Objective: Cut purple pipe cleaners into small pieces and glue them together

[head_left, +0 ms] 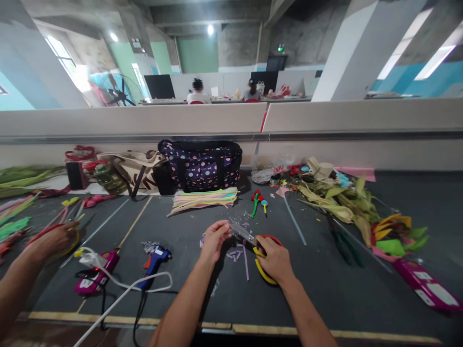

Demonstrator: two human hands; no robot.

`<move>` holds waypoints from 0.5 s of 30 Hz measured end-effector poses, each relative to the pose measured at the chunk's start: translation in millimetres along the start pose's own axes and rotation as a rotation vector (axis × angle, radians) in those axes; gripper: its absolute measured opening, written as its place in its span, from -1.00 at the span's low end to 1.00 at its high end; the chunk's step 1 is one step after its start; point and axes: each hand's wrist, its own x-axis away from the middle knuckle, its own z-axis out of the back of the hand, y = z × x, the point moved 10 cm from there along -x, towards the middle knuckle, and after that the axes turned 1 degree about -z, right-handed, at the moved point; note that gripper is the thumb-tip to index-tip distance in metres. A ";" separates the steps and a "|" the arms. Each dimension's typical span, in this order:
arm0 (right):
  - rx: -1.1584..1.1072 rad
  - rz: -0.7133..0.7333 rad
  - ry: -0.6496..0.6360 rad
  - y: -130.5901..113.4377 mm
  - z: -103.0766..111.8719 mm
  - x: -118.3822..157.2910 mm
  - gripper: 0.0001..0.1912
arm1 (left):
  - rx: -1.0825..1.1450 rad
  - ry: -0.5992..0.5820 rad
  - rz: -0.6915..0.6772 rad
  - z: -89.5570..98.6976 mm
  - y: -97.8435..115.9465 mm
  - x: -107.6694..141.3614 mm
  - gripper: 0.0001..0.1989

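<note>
When cutting with the scissors (246, 234), keep the left hand (216, 237) pinched on the small piece (229, 226), close to the blade tips; form too small to tell. Keep the right hand (274, 259) gripped around the red and yellow handles, and open only as far as each bite requires. Set the cut point between the blades before squeezing, and hold the left fingertips clear of the closing line. Support short stock near the cut to limit twisting. Watch for small offcuts springing away.

Locate the purple pieces (234, 255) just near side of the scissors, with the purple strip (246, 263) lying beside. Note loose scraps around the blades on the dark tabletop (361, 301).

Beyond the scissors, find the stems (204, 199) bundled before the dotted bag (206, 166), and the red flower (256, 196) slightly right. Left of the scissors, note the glue gun (155, 265) and, farther out, a co-worker's hand (64, 236). To the right, note the pliers (345, 246) and leaves (336, 202).

Past the scissors and bag, expect a pale partition (144, 120), then two seated people (198, 95), a fan (117, 91) at left and a lit ceiling lamp (211, 30).
</note>
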 end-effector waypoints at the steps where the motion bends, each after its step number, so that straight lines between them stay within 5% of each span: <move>1: -0.007 0.000 0.006 0.0 0.4 0.2 -0.61 | 0.004 0.002 -0.001 0.4 0.1 -0.2 -0.68; 15: -0.025 0.014 -0.019 -3.1 -5.1 0.8 -0.63 | 0.015 -0.014 -0.008 -0.4 -0.2 -1.6 -0.68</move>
